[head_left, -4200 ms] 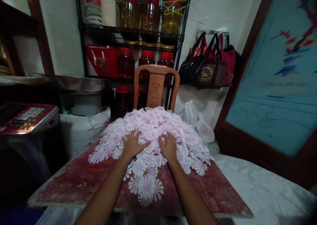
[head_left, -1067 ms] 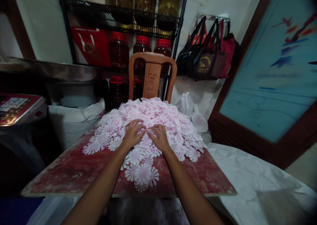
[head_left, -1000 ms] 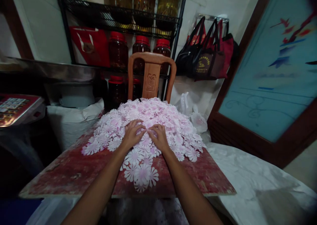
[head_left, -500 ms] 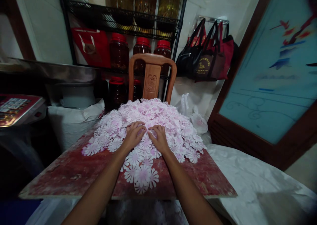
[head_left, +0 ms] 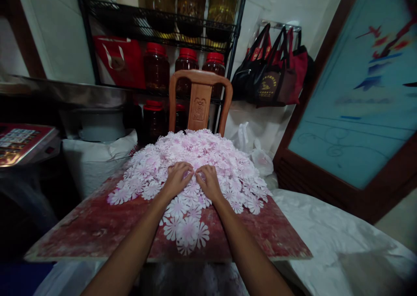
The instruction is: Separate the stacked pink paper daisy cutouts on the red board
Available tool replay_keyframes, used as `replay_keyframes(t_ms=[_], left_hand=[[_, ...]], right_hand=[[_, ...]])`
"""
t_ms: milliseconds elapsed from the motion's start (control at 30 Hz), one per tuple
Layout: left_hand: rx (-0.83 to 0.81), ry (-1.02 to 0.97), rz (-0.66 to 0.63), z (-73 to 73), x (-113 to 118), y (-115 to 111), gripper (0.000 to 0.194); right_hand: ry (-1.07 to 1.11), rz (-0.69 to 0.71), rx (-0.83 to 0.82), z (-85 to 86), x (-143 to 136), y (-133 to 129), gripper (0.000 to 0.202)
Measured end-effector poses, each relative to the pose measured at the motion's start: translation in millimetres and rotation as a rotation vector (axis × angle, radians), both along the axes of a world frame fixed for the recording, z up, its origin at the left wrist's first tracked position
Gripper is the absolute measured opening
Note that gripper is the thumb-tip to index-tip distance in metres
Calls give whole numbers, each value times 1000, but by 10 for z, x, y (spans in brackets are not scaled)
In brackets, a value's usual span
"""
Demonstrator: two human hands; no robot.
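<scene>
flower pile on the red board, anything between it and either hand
Nothing visible. The left hand and right hand are both right at the pile of pale pink flower shapes, fingertips close together over its middle. The wooden chair stands beyond the pile, not between.

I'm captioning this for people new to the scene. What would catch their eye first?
First, the heap of pale pink flower shapes on the red tabletop, with the left hand and right hand close together over it. Next, the wooden chair back behind the heap, then the blue-green panel at far right.
</scene>
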State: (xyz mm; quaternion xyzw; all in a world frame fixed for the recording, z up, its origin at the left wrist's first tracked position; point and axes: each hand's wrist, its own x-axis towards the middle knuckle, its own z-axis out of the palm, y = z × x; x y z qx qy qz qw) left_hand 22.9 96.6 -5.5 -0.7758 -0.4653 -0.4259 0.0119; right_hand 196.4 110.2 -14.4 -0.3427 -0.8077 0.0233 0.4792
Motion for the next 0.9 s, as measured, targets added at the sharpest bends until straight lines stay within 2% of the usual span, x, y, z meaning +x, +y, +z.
replay_keyframes(t_ms=[233,733,900], left_hand=[[-55,-60,-48,-11,-6,49,19],[-126,-261,-124,-145,-54,249,18],[-114,-287,-121,-128,-56,250,22]], right_hand=[[-40,-4,15,8,-13,-13,8],[-311,-153,130,97,-79,-117,10],[-124,-171,29,77,-91,-115,8]])
